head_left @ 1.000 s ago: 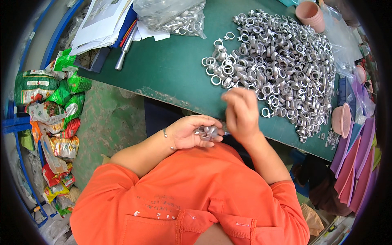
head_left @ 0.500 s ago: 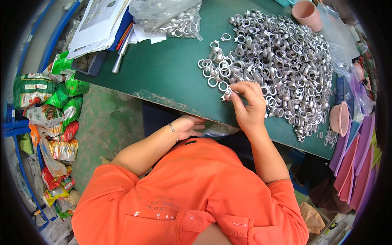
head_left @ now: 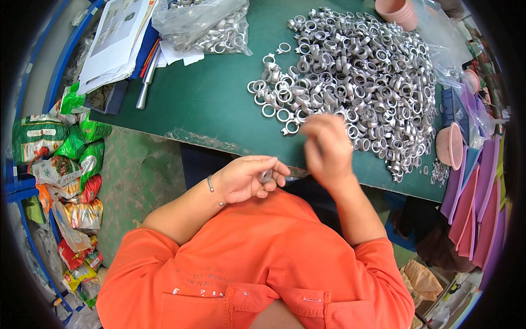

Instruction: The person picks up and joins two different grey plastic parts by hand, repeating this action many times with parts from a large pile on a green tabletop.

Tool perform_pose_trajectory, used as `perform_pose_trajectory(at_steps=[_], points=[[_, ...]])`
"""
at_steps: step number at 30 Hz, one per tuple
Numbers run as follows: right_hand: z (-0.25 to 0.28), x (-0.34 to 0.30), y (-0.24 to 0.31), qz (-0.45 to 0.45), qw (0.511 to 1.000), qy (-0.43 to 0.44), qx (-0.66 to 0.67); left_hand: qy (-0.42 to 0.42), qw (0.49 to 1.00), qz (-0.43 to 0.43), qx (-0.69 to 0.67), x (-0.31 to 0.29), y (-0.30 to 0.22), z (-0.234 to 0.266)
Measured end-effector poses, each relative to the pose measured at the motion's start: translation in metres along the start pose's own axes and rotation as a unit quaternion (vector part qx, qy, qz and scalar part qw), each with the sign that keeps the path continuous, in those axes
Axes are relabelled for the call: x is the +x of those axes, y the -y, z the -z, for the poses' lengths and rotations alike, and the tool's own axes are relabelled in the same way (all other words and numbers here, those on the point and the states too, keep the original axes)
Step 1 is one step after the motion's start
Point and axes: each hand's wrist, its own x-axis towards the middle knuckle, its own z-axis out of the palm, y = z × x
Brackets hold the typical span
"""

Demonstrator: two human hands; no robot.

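A big heap of silver metal rings covers the right half of a green table. My left hand is held just below the table's near edge, fingers curled around a small silver ring. My right hand is blurred with motion over the near edge of the heap, fingers bent downward; whether it holds a ring cannot be seen. Both arms wear orange sleeves, and a thin bracelet circles my left wrist.
A clear plastic bag of rings lies at the table's back, beside papers and a metal tool. Pink cups and purple trays stand at the right. Colourful packets are piled on the floor at left.
My right hand went out to the near edge of the ring heap and has now drawn back toward me. My left hand has stayed below the table edge with its ring.
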Motion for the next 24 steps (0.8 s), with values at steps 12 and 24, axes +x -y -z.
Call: perform_pose_trajectory(at_steps=[12,24], points=[[0.01,0.006,-0.037,-0.127,0.982,-0.042,-0.135,-0.239,0.968,-0.005,0.08,0.002,0.015,0.019],[0.034,-0.025,-0.025,-0.324,0.634,-0.064,0.699,-0.109,0.933,-0.023,0.343,-0.007,-0.007,-0.031]])
